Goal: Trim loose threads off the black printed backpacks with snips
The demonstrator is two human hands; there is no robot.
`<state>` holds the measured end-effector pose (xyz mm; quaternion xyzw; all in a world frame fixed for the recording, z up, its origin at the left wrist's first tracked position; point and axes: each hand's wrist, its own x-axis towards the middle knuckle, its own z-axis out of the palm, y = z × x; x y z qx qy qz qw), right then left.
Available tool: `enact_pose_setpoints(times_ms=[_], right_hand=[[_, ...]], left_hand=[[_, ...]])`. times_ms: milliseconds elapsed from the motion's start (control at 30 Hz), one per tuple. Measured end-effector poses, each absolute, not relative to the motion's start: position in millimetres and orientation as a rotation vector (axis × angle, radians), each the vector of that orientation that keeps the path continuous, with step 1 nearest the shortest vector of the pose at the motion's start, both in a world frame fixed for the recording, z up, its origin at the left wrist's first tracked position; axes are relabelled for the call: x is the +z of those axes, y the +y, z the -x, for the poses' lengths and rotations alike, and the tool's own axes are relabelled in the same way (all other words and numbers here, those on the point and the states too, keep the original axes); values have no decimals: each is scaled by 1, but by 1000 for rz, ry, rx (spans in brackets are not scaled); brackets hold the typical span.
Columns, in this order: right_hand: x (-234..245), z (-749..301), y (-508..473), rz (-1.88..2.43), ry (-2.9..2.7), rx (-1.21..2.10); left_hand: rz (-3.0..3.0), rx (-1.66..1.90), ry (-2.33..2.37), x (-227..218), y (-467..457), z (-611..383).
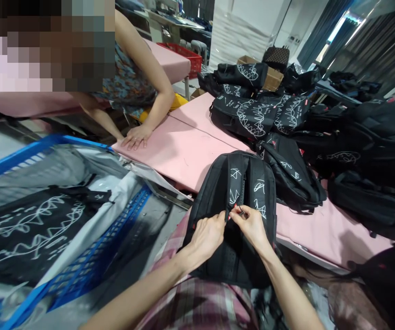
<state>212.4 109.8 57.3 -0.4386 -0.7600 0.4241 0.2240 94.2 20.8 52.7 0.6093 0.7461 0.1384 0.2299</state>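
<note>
Black fabric backpack (214, 190), white-scribbled straps; at near edge of pink-covered counter (173, 146).
Left hand (209, 233): fingers gripping black shoulder strap (234, 181). Right hand (252, 225): fingers pinching small dark piece (242, 211), kind unclear. Step, by judgement: fine work at strap; next move calls for steady left hold, delicate right pinch.

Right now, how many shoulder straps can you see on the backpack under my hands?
2 on the backpack: the left strap, running down toward your left hand, and the right strap beside it, partly behind your right hand. Your hands could hide others.
</note>
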Motion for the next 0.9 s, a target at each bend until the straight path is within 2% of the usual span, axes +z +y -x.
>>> enact_pose_setpoints(times_ms=[300,567,733,900], right_hand=[[63,-218,108,1107,-2131,1175],[72,-214,109,932,-2385,847],[72,-209,101,902,-2624,598],[72,-209,107,1008,-2382,725]], left_hand=[[-1558,586,1987,44,20,-94],[-1595,519,1979,48,20,-89],[-1544,635,1922,46,18,-86],[-1501,741,1876,45,17,-81]])
